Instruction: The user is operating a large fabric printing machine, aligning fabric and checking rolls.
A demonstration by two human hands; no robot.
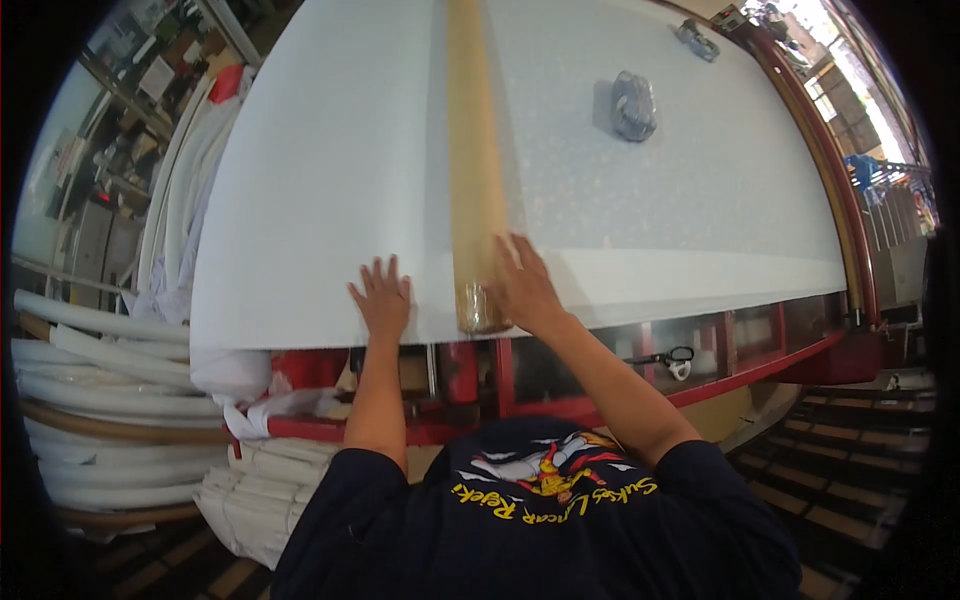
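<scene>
While tube (474,170) lies on white sheet (320,180), near end by sheet's near edge, left hand (384,300) spreads over sheet left of tube, fingers apart. Right hand (528,290) lies against tube's right side, fingers extended, not clamped. Push at near end alone could skew tube; dragging left palm could crease sheet. If tube rolls right, wrapped bundle (634,108) right of it could block.

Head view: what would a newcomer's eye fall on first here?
Probably the long tan roll, running away from the person across the white sheet, with the right hand against its near end. The left hand lies spread on the sheet to its left. Next might come the stacked white rolls at the lower left.
</scene>
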